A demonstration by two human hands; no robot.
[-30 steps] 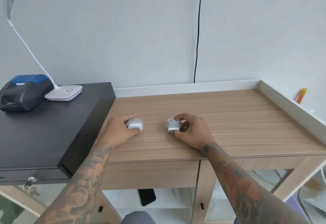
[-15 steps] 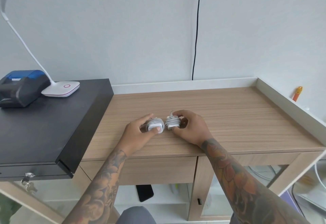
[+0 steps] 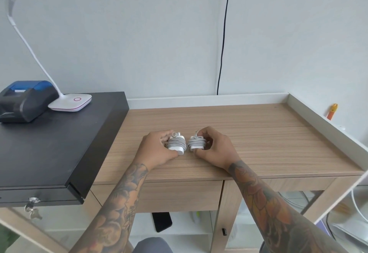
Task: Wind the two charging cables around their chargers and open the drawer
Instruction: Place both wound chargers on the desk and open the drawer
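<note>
Your left hand (image 3: 157, 149) and right hand (image 3: 216, 150) each grip a wound charger (image 3: 176, 143), side by side on the wooden counter (image 3: 268, 139). The drawer (image 3: 179, 196) below is closed. A pale wall (image 3: 139, 33) stands behind.

A single head-worn camera is looking forward and down from above the near edge of the wooden surface (image 3: 258, 133), facing the pale wall (image 3: 139, 33) behind it. It is sitting close, its wide angle taking in both forearms and the drawer front (image 3: 179, 195) below.
</note>
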